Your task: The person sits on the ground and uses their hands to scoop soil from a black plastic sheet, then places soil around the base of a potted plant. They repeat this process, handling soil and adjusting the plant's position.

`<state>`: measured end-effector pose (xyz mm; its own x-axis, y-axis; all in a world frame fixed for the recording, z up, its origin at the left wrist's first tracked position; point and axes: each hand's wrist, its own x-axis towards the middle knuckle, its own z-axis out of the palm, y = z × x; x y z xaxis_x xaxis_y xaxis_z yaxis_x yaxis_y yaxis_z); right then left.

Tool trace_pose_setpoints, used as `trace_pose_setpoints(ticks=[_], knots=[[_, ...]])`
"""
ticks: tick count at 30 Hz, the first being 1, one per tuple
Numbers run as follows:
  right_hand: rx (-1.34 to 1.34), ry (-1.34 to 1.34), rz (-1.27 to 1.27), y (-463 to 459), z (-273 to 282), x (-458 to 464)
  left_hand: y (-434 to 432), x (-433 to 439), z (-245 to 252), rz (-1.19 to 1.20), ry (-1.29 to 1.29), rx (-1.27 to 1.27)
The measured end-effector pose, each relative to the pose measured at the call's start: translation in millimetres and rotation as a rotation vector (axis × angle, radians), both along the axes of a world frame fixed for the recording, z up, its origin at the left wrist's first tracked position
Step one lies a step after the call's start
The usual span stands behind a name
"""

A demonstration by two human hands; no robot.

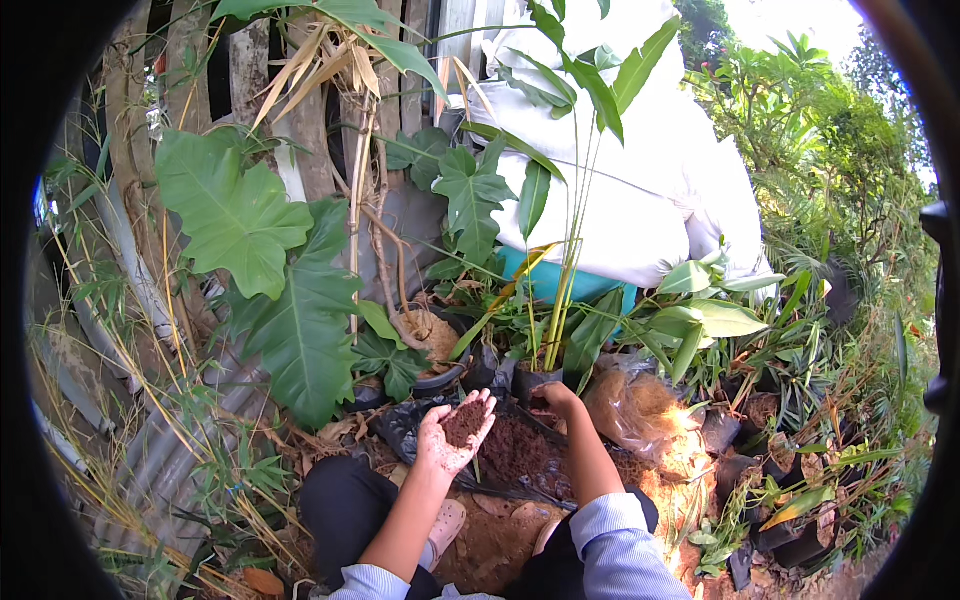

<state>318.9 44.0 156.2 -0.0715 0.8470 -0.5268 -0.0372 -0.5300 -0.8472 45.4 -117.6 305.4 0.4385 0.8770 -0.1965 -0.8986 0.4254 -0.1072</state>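
Note:
My left hand (448,442) is palm up and cupped, bearing a small heap of dark brown soil (465,421). Beyond it, to the right, my right hand (556,397) is bent inward at the front of a black nursery bag (529,381) with a tall, long-stemmed plant (559,322). Its fingers are partly hidden, so I cannot tell whether they touch the bag or hold anything. Between my forearms, a larger pile of dark soil (514,450) rests on a black plastic sheet (397,427).
A clear plastic bag of brown fibre (637,409) lies right of my right forearm. Behind stand a dark pot (439,381) with a large-leaved plant and white sacks (600,202) above a turquoise container (592,281). Several black-bagged plants (795,536) line the right; corrugated sheets (176,457) lean left.

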Motion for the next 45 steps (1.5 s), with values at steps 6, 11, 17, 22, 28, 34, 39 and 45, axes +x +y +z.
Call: trace_pose_setpoints(ticks=[6, 11, 17, 22, 28, 34, 39, 45], knots=[[-0.039, 0.217, -0.137, -9, 70, -5, 10, -12, 56, -0.006, 0.224, 0.063], [-0.005, 0.402, -0.176, -33, 113, -9, 35, -10, 73, 0.010, 0.282, 0.131], [0.081, 0.454, -0.168, -50, 118, -8, 43, -3, 51, 0.005, 0.157, 0.115], [0.091, 0.394, -0.249, -55, 120, -6, 53, 5, 38, -0.013, 0.138, 0.130], [0.198, 0.380, -0.325, -62, 125, -1, 63, 29, 36, 0.019, 0.162, 0.112], [0.160, 0.412, -0.345, -55, 124, 5, 68, 45, 34, 0.005, 0.187, 0.056], [0.064, 0.474, -0.421, -46, 109, 12, 68, 47, 33, 0.014, 0.231, 0.047], [0.154, 0.523, -0.415, -41, 100, 8, 67, 44, 32, 0.011, 0.224, 0.068]])
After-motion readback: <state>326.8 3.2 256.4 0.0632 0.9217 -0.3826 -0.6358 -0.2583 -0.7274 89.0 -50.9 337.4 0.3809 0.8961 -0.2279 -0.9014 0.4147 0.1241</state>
